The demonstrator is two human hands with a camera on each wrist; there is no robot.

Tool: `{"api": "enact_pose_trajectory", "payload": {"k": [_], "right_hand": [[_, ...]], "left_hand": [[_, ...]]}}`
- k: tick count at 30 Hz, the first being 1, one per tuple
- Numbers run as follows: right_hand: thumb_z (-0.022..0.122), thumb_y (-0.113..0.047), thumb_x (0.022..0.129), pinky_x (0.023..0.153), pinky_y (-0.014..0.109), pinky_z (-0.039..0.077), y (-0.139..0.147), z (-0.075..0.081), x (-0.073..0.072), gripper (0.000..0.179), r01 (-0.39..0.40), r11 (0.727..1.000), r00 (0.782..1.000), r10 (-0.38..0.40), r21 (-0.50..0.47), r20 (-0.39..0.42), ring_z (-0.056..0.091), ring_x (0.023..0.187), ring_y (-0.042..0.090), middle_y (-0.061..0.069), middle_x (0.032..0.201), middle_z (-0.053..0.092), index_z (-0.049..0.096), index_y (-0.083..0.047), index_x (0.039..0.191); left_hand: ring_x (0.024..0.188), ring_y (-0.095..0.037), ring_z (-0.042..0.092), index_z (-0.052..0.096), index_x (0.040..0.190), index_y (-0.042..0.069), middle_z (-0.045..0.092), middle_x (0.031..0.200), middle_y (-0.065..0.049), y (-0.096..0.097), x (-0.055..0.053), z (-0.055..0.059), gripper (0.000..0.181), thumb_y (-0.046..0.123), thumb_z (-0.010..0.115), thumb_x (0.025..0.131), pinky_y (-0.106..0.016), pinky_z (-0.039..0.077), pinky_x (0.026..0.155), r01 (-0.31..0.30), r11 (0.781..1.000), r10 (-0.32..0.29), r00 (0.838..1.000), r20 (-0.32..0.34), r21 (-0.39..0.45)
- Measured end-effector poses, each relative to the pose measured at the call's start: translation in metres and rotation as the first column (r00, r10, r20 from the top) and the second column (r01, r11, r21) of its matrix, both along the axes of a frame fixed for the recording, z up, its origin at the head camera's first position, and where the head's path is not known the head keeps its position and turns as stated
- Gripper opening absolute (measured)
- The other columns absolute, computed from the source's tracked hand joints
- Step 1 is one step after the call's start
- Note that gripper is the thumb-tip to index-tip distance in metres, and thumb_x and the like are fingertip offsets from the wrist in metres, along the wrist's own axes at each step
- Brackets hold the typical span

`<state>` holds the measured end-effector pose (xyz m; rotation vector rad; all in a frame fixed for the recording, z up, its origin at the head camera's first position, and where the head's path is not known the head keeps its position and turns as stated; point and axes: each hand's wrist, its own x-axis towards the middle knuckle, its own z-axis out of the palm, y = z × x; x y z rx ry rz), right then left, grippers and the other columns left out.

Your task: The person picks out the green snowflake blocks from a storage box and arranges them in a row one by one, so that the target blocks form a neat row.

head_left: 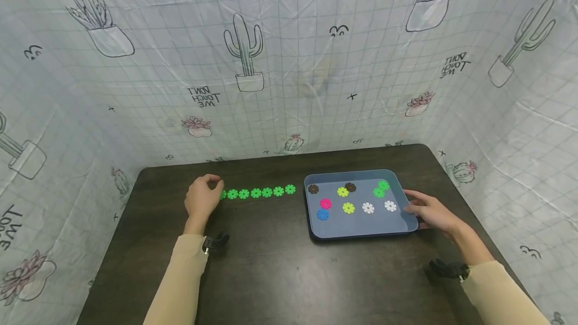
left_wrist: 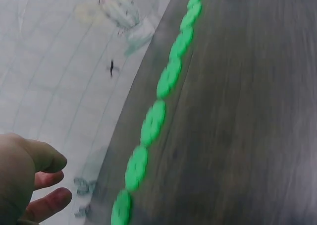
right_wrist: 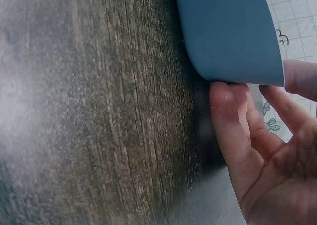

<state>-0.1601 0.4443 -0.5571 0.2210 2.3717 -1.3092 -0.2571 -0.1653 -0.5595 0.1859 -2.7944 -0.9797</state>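
Several green notched plastic discs, shaped like snowflakes or flowers, form a row (head_left: 256, 193) across the dark table. My left hand (head_left: 203, 198) is at the row's left end, thumb and index fingertips close together and partly covering the last disc. In the left wrist view the loosely bent fingers (left_wrist: 52, 205) hold nothing and hang beside the row. My right hand (head_left: 433, 213) grips the right end of a blue-grey tray (head_left: 361, 225), with fingers round its wall in the right wrist view. Inside the tray lie two green discs (head_left: 381, 189), partly overlapping.
Also in the tray are brown discs (head_left: 313, 189), yellow discs (head_left: 348, 208), white discs (head_left: 368, 208), a pink disc (head_left: 325, 203) and a blue disc (head_left: 322, 214). The dark wooden table (head_left: 280, 275) is bordered by cactus-printed white cloth (head_left: 289, 64) at the back and sides.
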Motion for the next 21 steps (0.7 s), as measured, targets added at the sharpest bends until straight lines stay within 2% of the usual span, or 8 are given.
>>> {"api": "enact_pose_trajectory", "payload": {"k": [5,12,16,21], "right_hand": [[0.060,-0.027,0.106,0.084,0.053,0.059,0.001,0.001,-0.001,0.077,0.004,1.000,1.000,-0.004,-0.005,-0.008,0.062,0.118,0.041,0.041,0.149,0.035,0.017,-0.001,0.164],[0.059,-0.028,0.106,0.086,0.053,0.058,0.000,0.001,-0.002,0.078,0.004,1.000,1.000,-0.004,0.000,0.001,0.059,0.122,0.045,0.042,0.151,0.033,0.016,-0.001,0.164],[0.060,-0.029,0.106,0.086,0.053,0.058,0.000,0.000,-0.001,0.078,0.009,1.000,1.000,-0.009,0.007,0.011,0.057,0.125,0.047,0.041,0.152,0.032,0.016,-0.001,0.164],[0.059,-0.028,0.106,0.086,0.054,0.058,-0.001,0.001,0.000,0.077,0.009,1.000,1.000,-0.009,0.010,0.008,0.058,0.123,0.046,0.041,0.150,0.034,0.016,0.000,0.164]], "left_hand": [[0.084,-0.033,0.068,0.077,0.114,0.017,0.072,0.113,-0.008,0.030,-0.003,0.005,0.026,0.036,0.069,0.097,-0.051,0.052,0.064,0.060,0.998,-0.060,0.997,-0.046,-0.003],[0.057,-0.023,0.055,0.077,0.112,0.017,0.072,0.114,-0.006,0.081,-0.004,0.009,0.022,0.032,0.071,0.097,-0.035,0.041,0.043,0.160,0.987,-0.158,0.985,-0.074,0.021],[0.058,-0.021,0.055,0.078,0.110,0.018,0.073,0.110,-0.003,0.106,-0.003,0.010,0.020,0.031,0.071,0.096,-0.034,0.041,0.043,0.195,0.981,-0.192,0.977,-0.087,0.024],[0.072,-0.023,0.064,0.078,0.110,0.021,0.072,0.108,0.001,0.131,-0.001,0.013,0.020,0.034,0.071,0.096,-0.037,0.047,0.052,0.228,0.974,-0.227,0.969,-0.093,0.000]]}}
